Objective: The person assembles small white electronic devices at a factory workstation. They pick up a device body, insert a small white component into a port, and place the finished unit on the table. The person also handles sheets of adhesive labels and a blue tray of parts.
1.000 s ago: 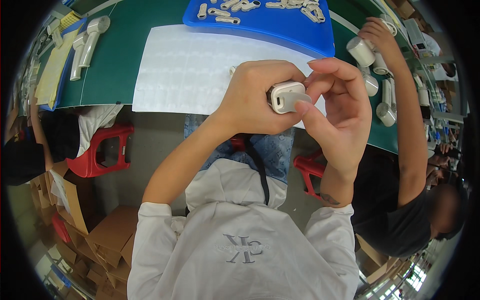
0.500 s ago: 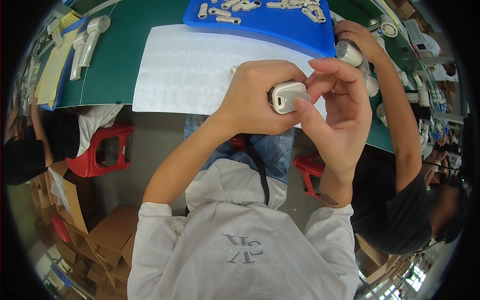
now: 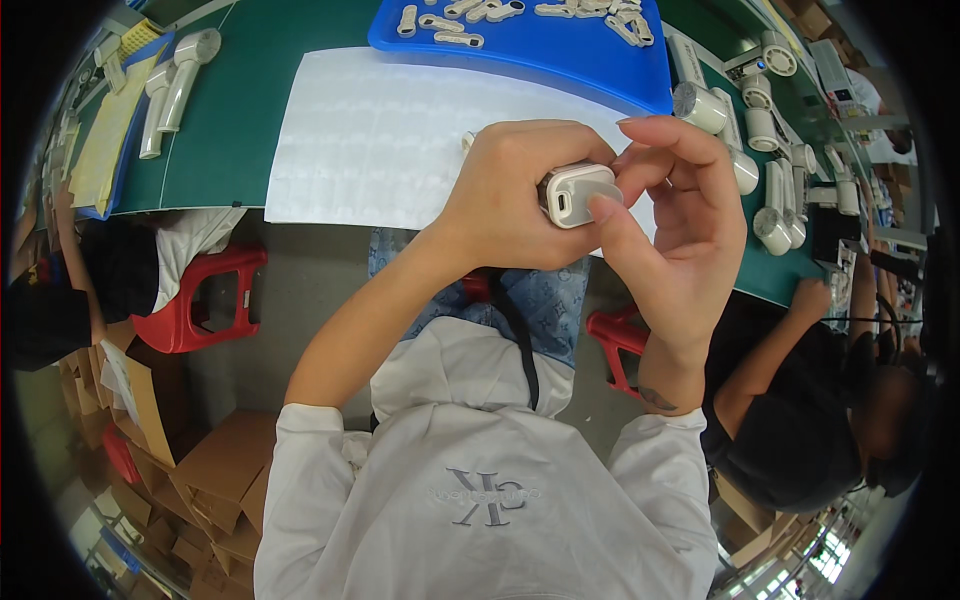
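My left hand (image 3: 505, 195) wraps round a white device, with its rounded end (image 3: 562, 207) facing up toward me. A small charging port shows in that end. Between the thumb and bent fingers of my right hand (image 3: 690, 230) is a thin, greyish, rounded piece (image 3: 592, 190), pinched at its edge and lying over part of the device's end. Whether that piece is attached to the device I cannot tell. The rest of the device is hidden inside my left hand. Behind my left hand, a small white part (image 3: 467, 142) peeks out on a white sheet (image 3: 370, 140).
A blue tray (image 3: 530, 75) with several small whitish parts stands at the back. White handheld fans (image 3: 182, 90) lie on the green table (image 3: 235, 110) at left, more fans (image 3: 772, 230) at right. A co-worker (image 3: 790, 410) sits at right; red stools (image 3: 205, 300) and cardboard boxes (image 3: 225, 465) stand below.
The co-worker's arm at right has drawn back from beside the tray toward the table's edge, uncovering several white fans. My hands and the device are almost unmoved.
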A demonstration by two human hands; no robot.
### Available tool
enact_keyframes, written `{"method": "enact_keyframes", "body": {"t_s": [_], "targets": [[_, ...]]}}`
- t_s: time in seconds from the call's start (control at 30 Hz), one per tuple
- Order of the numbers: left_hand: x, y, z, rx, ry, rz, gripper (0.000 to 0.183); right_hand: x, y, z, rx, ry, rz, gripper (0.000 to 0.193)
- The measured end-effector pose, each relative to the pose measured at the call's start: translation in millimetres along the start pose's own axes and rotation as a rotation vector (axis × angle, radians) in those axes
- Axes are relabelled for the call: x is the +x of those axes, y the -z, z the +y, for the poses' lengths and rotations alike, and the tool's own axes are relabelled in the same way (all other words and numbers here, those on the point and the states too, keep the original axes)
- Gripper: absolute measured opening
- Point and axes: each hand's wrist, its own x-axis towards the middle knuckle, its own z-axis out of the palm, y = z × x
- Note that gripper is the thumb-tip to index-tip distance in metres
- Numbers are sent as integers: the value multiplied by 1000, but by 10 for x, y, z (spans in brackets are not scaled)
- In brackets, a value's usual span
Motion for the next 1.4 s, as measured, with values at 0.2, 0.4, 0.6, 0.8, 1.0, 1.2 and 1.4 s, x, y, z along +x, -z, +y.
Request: {"method": "enact_keyframes", "body": {"t_s": [0.2, 0.4, 0.6, 0.8, 1.0, 1.2, 1.4], "targets": [[-12, 15, 10, 17, -16, -10, 21, -7, -24, -54, -249, 33, 44, 35], [-3, 199, 85, -120, 55, -97, 21, 126, 179, 115, 71, -378, -178, 26], [48, 553, 68, -139, 173, -234, 42, -24, 289, 434, 247, -455, -151, 24], [225, 989, 299, 13, 361, -193, 51, -229, 618, 681, 181, -503, -52, 25], [811, 1591, 561, 398, 327, -108, 49, -472, 821, 894, 220, -542, 49, 25], [1700, 2007, -100, 859, 142, 30, 46, -638, 795, 1030, 283, -508, 127, 20], [2198, 2164, -1330, 1179, -41, -30, 46, -686, 755, 1069, 300, -505, 187, 17]]}}
